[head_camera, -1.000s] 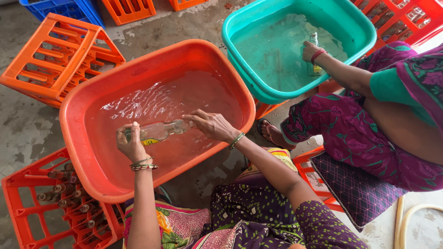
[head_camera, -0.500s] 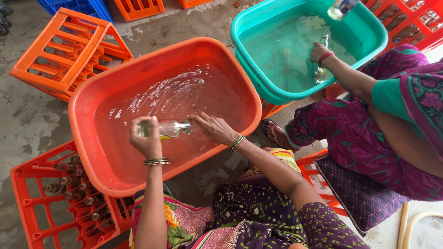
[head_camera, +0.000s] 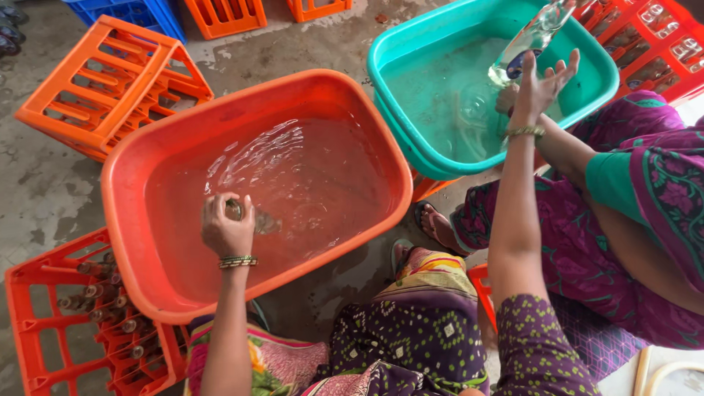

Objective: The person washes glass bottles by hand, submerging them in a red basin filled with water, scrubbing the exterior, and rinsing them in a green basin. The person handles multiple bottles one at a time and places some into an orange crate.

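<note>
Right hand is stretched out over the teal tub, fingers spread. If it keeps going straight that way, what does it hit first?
Likely the clear glass bottle tilted over the teal tub. The right hand points up at it, fingertips just short of the glass. Depth is uncertain from this view.

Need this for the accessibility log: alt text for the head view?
The person's left hand grips a glass bottle in an orange tub of water, while their right hand reaches open over a teal tub toward another clear bottle. Orange crates surround them.
</note>
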